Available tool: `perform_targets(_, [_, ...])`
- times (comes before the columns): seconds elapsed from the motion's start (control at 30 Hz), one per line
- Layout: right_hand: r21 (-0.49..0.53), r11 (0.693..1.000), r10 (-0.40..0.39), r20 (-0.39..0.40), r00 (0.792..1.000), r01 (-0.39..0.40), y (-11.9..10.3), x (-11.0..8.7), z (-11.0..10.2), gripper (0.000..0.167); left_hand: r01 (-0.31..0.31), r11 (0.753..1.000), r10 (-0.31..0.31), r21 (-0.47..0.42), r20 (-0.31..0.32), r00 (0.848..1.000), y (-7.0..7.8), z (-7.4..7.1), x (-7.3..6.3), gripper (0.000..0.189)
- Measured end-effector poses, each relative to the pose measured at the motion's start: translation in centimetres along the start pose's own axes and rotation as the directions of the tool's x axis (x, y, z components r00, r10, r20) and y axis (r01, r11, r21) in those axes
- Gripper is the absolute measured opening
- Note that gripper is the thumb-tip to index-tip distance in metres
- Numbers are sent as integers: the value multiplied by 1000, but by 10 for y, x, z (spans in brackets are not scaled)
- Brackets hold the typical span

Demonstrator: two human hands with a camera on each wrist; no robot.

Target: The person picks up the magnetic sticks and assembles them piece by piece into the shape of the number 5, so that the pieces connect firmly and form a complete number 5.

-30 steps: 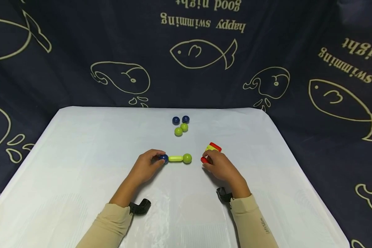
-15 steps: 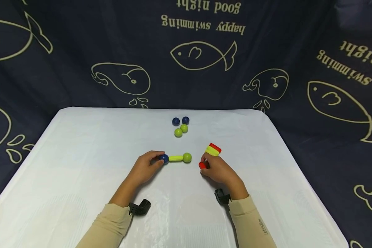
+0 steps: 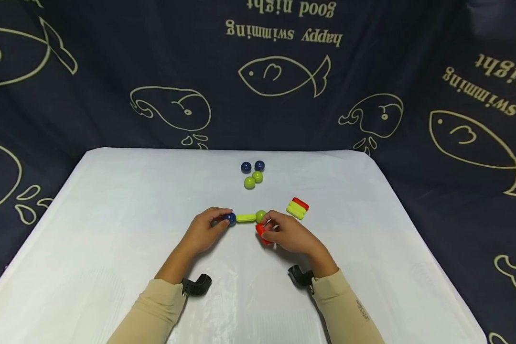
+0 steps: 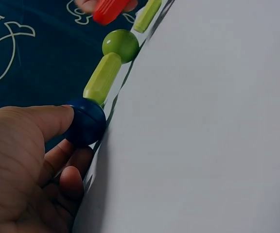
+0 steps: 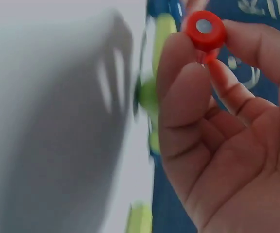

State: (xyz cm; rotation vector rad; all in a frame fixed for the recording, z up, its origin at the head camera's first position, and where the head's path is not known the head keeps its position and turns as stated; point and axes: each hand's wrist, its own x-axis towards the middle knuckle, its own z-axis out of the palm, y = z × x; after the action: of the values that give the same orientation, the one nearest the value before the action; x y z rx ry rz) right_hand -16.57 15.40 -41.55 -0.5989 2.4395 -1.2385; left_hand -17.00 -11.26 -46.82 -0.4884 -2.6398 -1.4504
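My left hand (image 3: pixel 204 231) pinches a blue ball (image 3: pixel 230 219) between thumb and fingers on the table. From that ball a yellow-green magnetic rod (image 3: pixel 245 218) runs to a green ball (image 3: pixel 260 216), all joined in one line, as the left wrist view also shows. My right hand (image 3: pixel 290 234) pinches a red magnetic rod (image 3: pixel 263 234) just on the near side of the green ball. A grey disc (image 5: pixel 204 25) shows in the red rod's end in the right wrist view. Whether the red rod touches the green ball cannot be told.
Towards the back of the white table (image 3: pixel 155 186) lie two loose blue balls (image 3: pixel 246 167) and two green balls (image 3: pixel 249 182). Right of my right hand, yellow-green rods (image 3: pixel 296 211) lie beside a red rod (image 3: pixel 301 203). A dark printed cloth (image 3: pixel 215 71) hangs behind.
My right hand has lifted the red rod away from the other rods and carried it left to the green ball. My left hand stays on the blue ball.
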Motion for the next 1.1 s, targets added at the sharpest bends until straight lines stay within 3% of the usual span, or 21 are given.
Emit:
perform_targets(0.17, [95,995,16,50,999,-21,-12,11,22,18,6,1000,-6,13,6,1000,1,0,2,31])
perform_targets(0.5, [314,946,68,37,997,-76,-20,28,52,20,12,1000,-12,-15,11,1000,2,-2,1,31])
perform_targets(0.83, [373,921,119,6,993,-113,-25,35,60,23,15,1000,-15,-18,16,1000,3,-3,4,31])
perform_targets(1.1, [409,907,115,-10,993,-101,-24,40,66,26,32,999,-32,-6,15,999,1,-3,2,32])
